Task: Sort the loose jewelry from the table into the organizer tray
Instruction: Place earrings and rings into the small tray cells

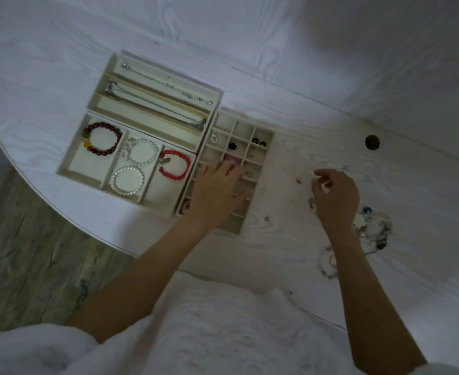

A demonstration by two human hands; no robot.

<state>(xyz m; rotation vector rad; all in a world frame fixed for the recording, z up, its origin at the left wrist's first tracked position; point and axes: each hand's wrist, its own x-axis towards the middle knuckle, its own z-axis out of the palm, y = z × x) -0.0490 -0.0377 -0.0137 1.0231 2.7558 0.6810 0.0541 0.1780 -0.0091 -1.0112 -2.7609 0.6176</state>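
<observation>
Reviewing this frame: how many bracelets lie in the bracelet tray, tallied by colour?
Dark red beaded bracelet: 1
Bright red bracelet: 1
White pearl bracelet: 1
Clear pale bracelet: 1
Total: 4

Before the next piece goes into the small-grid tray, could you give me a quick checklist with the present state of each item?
1. Left hand over the grid tray: ok.
2. Right hand holding a piece: cannot tell, fingers pinched but too blurred.
3. Free cells in the grid: ok, several far cells look empty.
4. Loose jewelry pile within reach, just right of the right hand: ok.
5. Bracelet tray out of the way: ok.
</observation>
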